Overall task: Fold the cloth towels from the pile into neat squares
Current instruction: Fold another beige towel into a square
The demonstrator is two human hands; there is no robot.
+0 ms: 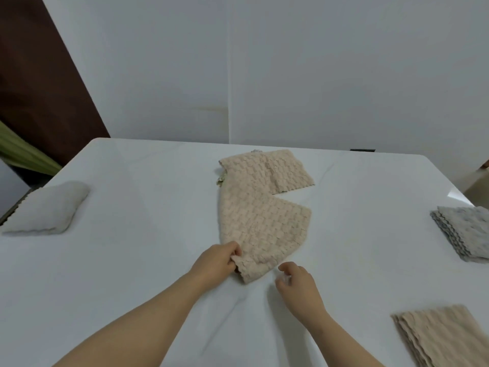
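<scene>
A person's two bare forearms are reaching forward over a smooth white table, seen from above and behind the hands.

A beige cloth towel with a bumpy woven texture is lying spread at the middle of the table. Its near corner is pointing toward the person, and its far end is running up against a small pile of cloth towels at the far centre. The pile is topped with more beige fabric, with slivers of green and grey cloth peeking out at its left and far edges.

The left hand is pinching the near left edge of the beige towel between thumb and fingers, bunching it slightly.

The right hand is hovering just beside the towel's near corner, fingers loosely curled and gripping nothing; it looks a little blurred.

A plump folded white towel is sitting near the table's left edge. A stack of folded grey towels is sitting at the right edge, and a stack of folded beige towels is lying at the near right.
</scene>
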